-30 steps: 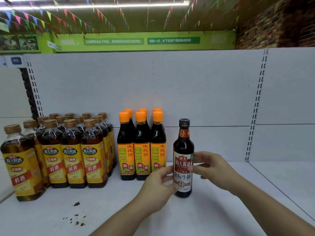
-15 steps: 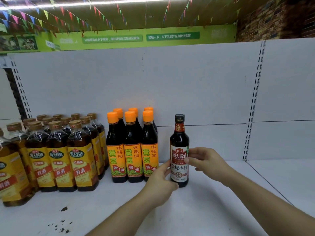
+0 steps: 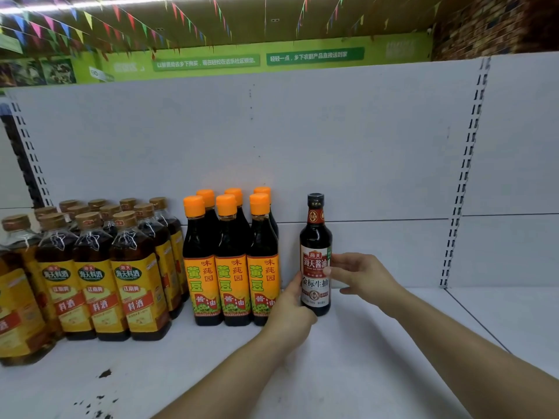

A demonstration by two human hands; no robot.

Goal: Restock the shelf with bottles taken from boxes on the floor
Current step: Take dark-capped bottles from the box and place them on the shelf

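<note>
A dark soy sauce bottle with a black cap and red-white label stands upright near the back of the white shelf. My left hand holds its lower left side, fingers curled round the base. From the right, my right hand grips the label with thumb and fingers. Just left of it stand orange-capped soy sauce bottles in two rows. The boxes on the floor are out of view.
Several cooking wine bottles with brown caps and yellow labels fill the shelf's left part. A white back panel rises behind. Dark specks lie on the shelf front. The shelf continues bare to the right past a slotted upright.
Both hands have pushed the dark bottle from mid-shelf back toward the back panel, beside the orange-capped bottles. The view has shifted right.
</note>
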